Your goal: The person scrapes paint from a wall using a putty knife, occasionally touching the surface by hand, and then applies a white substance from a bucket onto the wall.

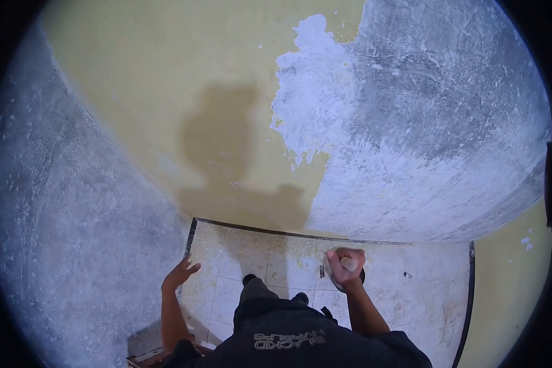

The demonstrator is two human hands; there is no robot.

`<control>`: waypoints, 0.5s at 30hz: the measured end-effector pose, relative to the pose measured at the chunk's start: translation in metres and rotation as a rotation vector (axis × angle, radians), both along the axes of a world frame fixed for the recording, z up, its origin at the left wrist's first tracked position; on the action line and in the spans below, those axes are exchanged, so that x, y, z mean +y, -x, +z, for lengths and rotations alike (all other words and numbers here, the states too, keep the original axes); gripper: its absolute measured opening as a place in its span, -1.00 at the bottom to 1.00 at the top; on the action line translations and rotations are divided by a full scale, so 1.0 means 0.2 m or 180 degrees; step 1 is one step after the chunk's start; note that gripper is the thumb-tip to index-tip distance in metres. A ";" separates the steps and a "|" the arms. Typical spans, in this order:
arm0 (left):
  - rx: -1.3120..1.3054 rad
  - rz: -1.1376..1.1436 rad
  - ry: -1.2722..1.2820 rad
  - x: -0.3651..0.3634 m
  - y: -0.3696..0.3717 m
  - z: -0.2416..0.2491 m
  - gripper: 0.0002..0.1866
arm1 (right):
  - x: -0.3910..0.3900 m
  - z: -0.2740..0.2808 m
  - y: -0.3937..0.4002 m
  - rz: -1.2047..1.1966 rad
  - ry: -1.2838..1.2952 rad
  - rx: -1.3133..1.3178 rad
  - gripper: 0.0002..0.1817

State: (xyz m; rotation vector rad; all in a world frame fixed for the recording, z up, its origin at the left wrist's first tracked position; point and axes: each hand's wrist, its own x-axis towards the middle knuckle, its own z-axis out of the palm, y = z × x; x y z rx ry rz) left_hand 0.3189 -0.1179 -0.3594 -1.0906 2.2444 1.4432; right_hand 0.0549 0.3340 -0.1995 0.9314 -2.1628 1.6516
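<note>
My right hand is closed around a tool of which I see only the pale, rounded handle end; its working end is hidden below the fist. Beneath that hand a dark round container shows in part, and I cannot make out what is in it. My left hand hangs with thumb and fingers apart, holding nothing, near the grey wall on the left. Ahead, the yellow wall carries a large patch of white and grey coating on its right part.
The speckled tiled floor has a dark skirting line along part of its edge. A small dark object lies left of my right hand, a tiny one to its right. Something wooden stands at lower left. My shadow falls on the wall.
</note>
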 end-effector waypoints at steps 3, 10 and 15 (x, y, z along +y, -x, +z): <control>0.0523 -0.1069 0.2414 0.08 0.40 0.39 0.08 | -0.12 0.07 0.06 0.0034 0.0304 0.0164 -0.58; 0.3932 -0.1199 0.4599 0.01 1.56 1.70 -0.16 | -0.51 0.37 0.26 0.0319 0.0686 0.0714 -0.62; 0.5451 -0.1105 0.5371 0.09 2.06 2.35 -0.27 | -0.75 0.44 0.42 0.0351 0.1286 0.0659 -0.65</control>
